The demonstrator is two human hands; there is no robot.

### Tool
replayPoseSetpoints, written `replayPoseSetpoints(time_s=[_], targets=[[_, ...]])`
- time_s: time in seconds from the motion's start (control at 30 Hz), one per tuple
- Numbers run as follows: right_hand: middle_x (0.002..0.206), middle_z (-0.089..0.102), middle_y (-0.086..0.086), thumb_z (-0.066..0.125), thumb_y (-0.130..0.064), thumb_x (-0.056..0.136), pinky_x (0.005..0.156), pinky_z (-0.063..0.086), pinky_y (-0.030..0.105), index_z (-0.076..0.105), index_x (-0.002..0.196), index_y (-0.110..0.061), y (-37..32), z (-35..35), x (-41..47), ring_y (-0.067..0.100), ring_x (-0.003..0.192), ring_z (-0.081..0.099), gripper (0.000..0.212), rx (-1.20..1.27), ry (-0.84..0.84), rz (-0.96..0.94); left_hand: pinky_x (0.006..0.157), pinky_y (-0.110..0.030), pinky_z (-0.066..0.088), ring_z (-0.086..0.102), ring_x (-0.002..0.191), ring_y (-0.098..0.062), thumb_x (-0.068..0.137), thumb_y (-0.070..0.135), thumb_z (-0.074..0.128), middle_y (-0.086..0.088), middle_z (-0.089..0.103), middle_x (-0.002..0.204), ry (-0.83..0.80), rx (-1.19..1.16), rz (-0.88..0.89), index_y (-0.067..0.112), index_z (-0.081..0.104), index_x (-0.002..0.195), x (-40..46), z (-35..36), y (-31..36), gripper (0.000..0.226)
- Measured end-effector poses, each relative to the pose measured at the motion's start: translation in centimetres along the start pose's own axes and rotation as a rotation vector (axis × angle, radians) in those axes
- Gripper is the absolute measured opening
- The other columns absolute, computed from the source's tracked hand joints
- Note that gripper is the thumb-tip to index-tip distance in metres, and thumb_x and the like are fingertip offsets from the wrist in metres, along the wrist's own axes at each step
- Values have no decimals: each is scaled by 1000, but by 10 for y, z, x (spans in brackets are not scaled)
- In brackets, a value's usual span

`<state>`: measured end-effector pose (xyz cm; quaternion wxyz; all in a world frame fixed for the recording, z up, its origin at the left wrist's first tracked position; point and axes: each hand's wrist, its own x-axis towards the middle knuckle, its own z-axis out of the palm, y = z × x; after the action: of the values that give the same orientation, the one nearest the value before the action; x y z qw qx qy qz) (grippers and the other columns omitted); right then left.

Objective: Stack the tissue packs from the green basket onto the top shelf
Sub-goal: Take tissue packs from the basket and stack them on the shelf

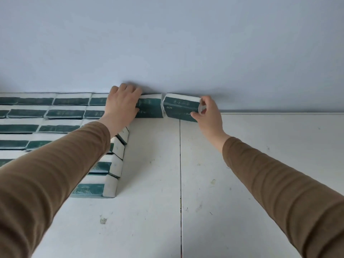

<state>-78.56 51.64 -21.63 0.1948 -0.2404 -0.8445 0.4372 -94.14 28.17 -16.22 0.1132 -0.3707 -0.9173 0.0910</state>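
- At the back of the white top shelf (260,164), against a pale blue-grey wall (167,43), both hands work on rectangular tissue packs in dark green and white plastic wrap.
- Left hand (122,102) lies over one pack (152,108), fingers curled across its far edge and thumb on its near face, steadying it.
- Right hand (208,112) pinches the next pack (181,107) by its right end, between thumb below and fingers above; this pack sits slightly tilted, just beside the first, with a narrow gap between them.
- Rows of packs already placed (55,112) fill the shelf's left side.
- Green basket is out of view.
- Judging by looks, the packs are light, soft and squashable, with slick wrap; gripping the short ends should hold best.
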Motion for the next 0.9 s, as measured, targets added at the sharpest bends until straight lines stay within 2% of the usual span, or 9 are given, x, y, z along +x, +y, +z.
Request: replayPoseSetpoints(time_s=[0.1,0.17,0.3,0.4,0.5,0.57,0.7,0.9], targets=[[114,44,1,72,-12,85,74,46,26,49,122,-21,-3,12,5,14,77,60,45,42,31,66,82,-42,44,49,98,-31,77,22,77,-12,48,115,-6,-60,-52,10,50,112,-3,2,3,46],[110,48,2,71,-10,84,77,47,28,43,131,-20,-6,16,6,14,79,60,56,113,55,137,82,-41,45,48,97,-30,78,21,76,-13,45,115,-13,-96,-74,8,51,113,-6,0,7,45],[101,57,-4,68,-12,86,80,51,32,32,142,-21,-6,11,-1,17,88,61,67,141,7,171,90,-41,43,51,102,-30,83,27,71,-11,54,114,-52,-108,-54,10,50,123,-15,-9,7,48],[119,57,0,67,-16,88,85,49,34,32,142,-19,-6,-2,-18,20,105,58,65,68,-14,162,99,-42,40,51,111,-30,85,27,69,-10,55,122,-49,-159,-58,12,46,134,-31,-16,9,57],[129,55,3,66,-19,88,97,45,37,40,139,-17,-5,-17,-49,22,119,51,57,-38,-22,111,103,-42,37,48,118,-30,85,20,63,-8,54,128,-29,-217,-56,13,46,138,-53,-25,22,56],[130,53,2,65,-19,88,99,43,37,45,136,-16,-6,-27,-76,23,121,49,52,-104,-24,70,105,-42,36,48,121,-29,85,19,61,-7,55,129,-20,-250,-35,15,46,138,-75,-31,35,56],[133,51,3,64,-21,89,98,41,33,46,135,-18,-9,-49,-148,22,123,48,50,-154,-10,41,103,-43,39,46,122,-27,88,31,64,-4,53,130,-9,-292,53,17,47,137,-136,-43,69,54],[134,49,3,62,-20,90,96,36,26,48,135,-17,-14,-85,-296,22,124,46,47,-222,29,18,100,-41,41,47,123,-24,89,32,64,0,54,131,24,-380,146,19,51,135,-257,-63,130,49]])
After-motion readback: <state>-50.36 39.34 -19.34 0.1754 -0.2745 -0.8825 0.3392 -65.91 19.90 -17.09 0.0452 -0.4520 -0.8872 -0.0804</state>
